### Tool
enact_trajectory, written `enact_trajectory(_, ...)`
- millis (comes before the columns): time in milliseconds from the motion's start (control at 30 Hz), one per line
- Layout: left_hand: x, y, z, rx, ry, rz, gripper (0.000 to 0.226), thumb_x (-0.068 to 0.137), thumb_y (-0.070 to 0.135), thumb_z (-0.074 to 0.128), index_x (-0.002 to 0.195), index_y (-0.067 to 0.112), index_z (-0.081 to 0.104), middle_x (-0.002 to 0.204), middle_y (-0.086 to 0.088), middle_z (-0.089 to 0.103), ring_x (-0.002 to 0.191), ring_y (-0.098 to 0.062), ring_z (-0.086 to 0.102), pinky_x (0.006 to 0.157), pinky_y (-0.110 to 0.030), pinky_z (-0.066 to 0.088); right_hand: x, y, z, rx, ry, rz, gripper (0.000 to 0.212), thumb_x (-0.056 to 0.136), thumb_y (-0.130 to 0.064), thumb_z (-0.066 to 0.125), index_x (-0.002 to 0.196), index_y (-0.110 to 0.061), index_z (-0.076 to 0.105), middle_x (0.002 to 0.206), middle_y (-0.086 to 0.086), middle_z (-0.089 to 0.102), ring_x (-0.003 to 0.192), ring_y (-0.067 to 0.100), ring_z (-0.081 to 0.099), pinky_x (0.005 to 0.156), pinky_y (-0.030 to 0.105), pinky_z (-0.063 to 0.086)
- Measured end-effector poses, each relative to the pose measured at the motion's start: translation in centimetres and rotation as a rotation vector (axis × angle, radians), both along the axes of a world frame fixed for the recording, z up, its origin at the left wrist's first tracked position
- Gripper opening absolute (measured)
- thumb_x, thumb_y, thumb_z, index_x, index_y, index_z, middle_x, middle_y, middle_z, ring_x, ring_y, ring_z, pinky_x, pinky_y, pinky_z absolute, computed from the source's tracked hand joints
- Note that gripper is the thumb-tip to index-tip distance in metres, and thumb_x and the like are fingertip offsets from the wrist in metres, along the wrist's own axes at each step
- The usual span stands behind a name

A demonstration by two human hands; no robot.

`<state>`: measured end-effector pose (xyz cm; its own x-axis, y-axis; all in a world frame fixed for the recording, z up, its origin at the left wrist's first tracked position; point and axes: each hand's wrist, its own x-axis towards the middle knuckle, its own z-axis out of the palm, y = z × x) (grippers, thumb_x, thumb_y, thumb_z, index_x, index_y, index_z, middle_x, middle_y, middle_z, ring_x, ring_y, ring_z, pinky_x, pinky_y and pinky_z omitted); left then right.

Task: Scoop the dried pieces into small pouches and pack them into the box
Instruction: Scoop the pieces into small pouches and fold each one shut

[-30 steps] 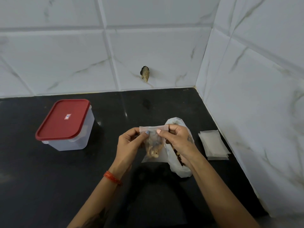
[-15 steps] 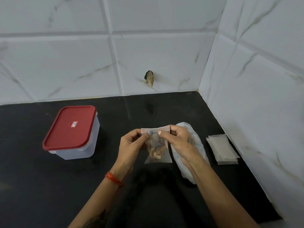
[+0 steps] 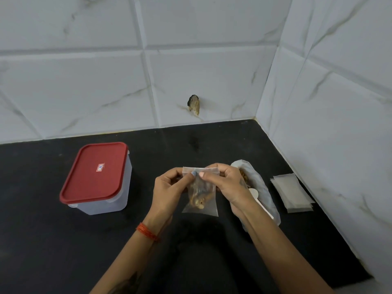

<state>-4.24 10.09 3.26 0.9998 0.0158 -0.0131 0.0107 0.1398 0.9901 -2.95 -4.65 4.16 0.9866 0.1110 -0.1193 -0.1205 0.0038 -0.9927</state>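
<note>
thumbs (image 3: 194, 174) now meeting at pouch (image 3: 201, 194) top

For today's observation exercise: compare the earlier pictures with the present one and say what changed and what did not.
Little changed. Both hands, left hand and right hand, keep pinching the top strip of the filled pouch; their thumbs have drawn together at its middle. The red-lidded box, big bag and empty pouches stayed put.

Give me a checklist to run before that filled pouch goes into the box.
1. Pouch holds dried pieces: ok.
2. Left hand and right hand both pinch the pouch's top strip: ok.
3. Top strip fully sealed: cannot tell.
4. Box open to receive it: not ok, red lid is on.
5. Hand free to lift the lid: not ok, both hold the pouch.
6. Empty pouches stacked near the right wall: ok.
</note>
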Motion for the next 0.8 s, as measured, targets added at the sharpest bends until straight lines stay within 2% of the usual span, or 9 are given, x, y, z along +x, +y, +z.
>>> enact_trajectory(133, 0.0, 0.1, 0.0, -0.001, 0.003, -0.006, 0.011, 0.088, 0.009, 0.058, 0.086, 0.007, 0.069, 0.079, -0.002, 0.070, 0.075, -0.013, 0.067, 0.065, -0.021, 0.055, 0.0, 0.2, 0.2, 0.023, 0.037, -0.035, 0.006, 0.082, -0.014, 0.069, 0.077, -0.014, 0.071, 0.071, 0.000, 0.070, 0.076, 0.010, 0.067, 0.073, 0.025, 0.049)
enact_trajectory(300, 0.2, 0.4, -0.1, -0.003, 0.004, 0.037, 0.013, 0.087, 0.008, 0.058, 0.082, 0.005, 0.069, 0.074, -0.002, 0.071, 0.070, -0.013, 0.067, 0.063, -0.021, 0.054, 0.1, -0.2, 0.0, 0.006, 0.132, -0.019, 0.011, 0.083, -0.024, 0.069, 0.082, -0.015, 0.075, 0.082, 0.005, 0.073, 0.091, 0.024, 0.066, 0.085, 0.039, 0.047)
enact_trajectory(367, 0.3, 0.4, -0.1, -0.004, 0.013, 0.060, 0.013, 0.087, 0.008, 0.059, 0.080, 0.004, 0.070, 0.073, -0.003, 0.070, 0.069, -0.014, 0.067, 0.062, -0.021, 0.054, 0.3, -0.2, 0.0, 0.004, 0.149, -0.035, 0.011, 0.083, -0.024, 0.068, 0.082, -0.015, 0.075, 0.079, 0.005, 0.073, 0.088, 0.022, 0.064, 0.082, 0.037, 0.045)
enact_trajectory(500, 0.3, 0.4, -0.2, -0.019, 0.037, 0.086, 0.014, 0.087, 0.008, 0.059, 0.081, 0.004, 0.070, 0.074, -0.004, 0.070, 0.070, -0.013, 0.067, 0.062, -0.020, 0.054, 0.3, 0.2, 0.2, 0.010, 0.128, -0.026, 0.011, 0.085, -0.019, 0.066, 0.082, -0.013, 0.074, 0.066, -0.004, 0.070, 0.066, 0.003, 0.063, 0.072, 0.026, 0.042)
enact_trajectory(633, 0.4, 0.7, -0.1, -0.051, 0.059, 0.095, 0.016, 0.089, 0.010, 0.056, 0.084, 0.003, 0.070, 0.079, -0.008, 0.071, 0.072, -0.013, 0.068, 0.061, -0.019, 0.054, 0.5, -0.2, 0.4, 0.070, 0.182, 0.018, 0.009, 0.085, -0.021, 0.067, 0.086, -0.015, 0.073, 0.077, 0.002, 0.072, 0.081, 0.016, 0.064, 0.079, 0.032, 0.047)
enact_trajectory(800, 0.3, 1.1, -0.2, -0.061, 0.072, 0.098, 0.017, 0.090, 0.012, 0.055, 0.084, 0.004, 0.069, 0.082, -0.007, 0.070, 0.074, -0.012, 0.068, 0.062, -0.019, 0.054, 0.8, -0.2, 0.1, 0.078, 0.218, -0.033, 0.005, 0.082, -0.016, 0.070, 0.086, -0.014, 0.070, 0.073, 0.001, 0.070, 0.072, 0.012, 0.062, 0.064, 0.022, 0.046)
